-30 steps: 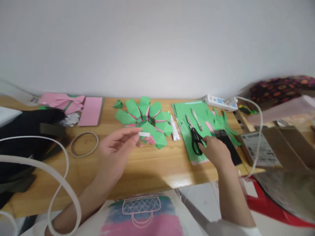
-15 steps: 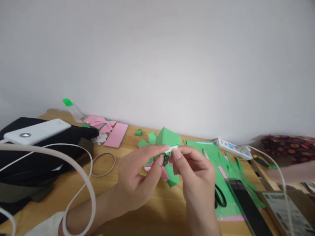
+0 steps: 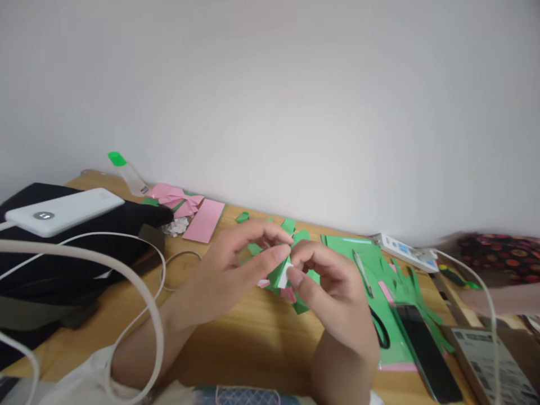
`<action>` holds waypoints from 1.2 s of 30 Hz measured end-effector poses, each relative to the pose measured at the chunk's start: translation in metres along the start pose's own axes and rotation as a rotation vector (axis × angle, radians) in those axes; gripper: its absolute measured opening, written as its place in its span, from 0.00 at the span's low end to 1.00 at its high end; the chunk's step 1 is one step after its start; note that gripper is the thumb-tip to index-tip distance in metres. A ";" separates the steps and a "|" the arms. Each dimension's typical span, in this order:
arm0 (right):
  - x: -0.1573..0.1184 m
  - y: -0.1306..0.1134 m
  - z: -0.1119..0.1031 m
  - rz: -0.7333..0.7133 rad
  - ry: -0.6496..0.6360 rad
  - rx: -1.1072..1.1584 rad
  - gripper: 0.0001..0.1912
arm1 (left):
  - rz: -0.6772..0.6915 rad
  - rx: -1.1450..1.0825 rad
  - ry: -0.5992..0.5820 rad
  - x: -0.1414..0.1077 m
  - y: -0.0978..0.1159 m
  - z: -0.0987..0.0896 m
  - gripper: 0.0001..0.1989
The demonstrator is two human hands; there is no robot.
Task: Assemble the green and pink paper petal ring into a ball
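Observation:
Between my two hands is a small folded piece of green paper (image 3: 283, 277) with a white underside showing. My left hand (image 3: 242, 270) pinches its upper end between thumb and fingertips. On the other side, my right hand (image 3: 327, 281) grips it with thumb and curled forefinger, close to the left fingertips. Behind and below my hands, several folded green and pink paper pieces (image 3: 301, 306) lie on the wooden table (image 3: 253, 349), partly hidden by my fingers.
At left a white power bank (image 3: 63, 211) lies on black cloth, its cable looping forward. Pink paper (image 3: 205, 220) and a green-capped glue bottle (image 3: 129, 173) sit by the wall. Rightward are green sheets (image 3: 348, 250), a phone (image 3: 428, 351), a power strip (image 3: 407, 252) and another person's arm (image 3: 502, 298).
The green paper has been turned and folded narrower; its broad raised flap no longer shows. My left fingers have shifted to its top. The view has tilted slightly.

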State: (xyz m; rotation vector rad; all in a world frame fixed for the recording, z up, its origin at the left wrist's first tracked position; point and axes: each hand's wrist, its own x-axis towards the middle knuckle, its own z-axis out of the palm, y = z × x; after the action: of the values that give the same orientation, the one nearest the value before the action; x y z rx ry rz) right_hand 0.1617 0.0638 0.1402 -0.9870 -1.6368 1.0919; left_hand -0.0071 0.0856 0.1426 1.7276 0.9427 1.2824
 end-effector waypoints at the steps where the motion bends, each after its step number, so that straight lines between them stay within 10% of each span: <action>1: 0.000 0.000 0.000 0.010 0.017 0.005 0.07 | -0.048 -0.055 -0.061 0.002 0.000 0.000 0.07; 21: 0.005 0.000 -0.002 0.086 0.151 -0.039 0.08 | 0.009 0.014 -0.205 0.003 -0.005 -0.005 0.09; 28: -0.006 -0.013 0.008 -0.140 0.535 -0.379 0.08 | 0.156 0.161 0.038 0.001 0.000 0.003 0.08; 36: -0.009 -0.013 0.009 -0.173 0.290 -0.607 0.08 | 0.340 0.427 -0.010 -0.002 0.000 0.003 0.09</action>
State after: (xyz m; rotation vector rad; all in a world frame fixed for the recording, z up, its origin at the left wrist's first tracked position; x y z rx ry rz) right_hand 0.1535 0.0494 0.1484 -1.2854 -1.7999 0.3068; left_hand -0.0051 0.0833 0.1413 2.3018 0.9986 1.3497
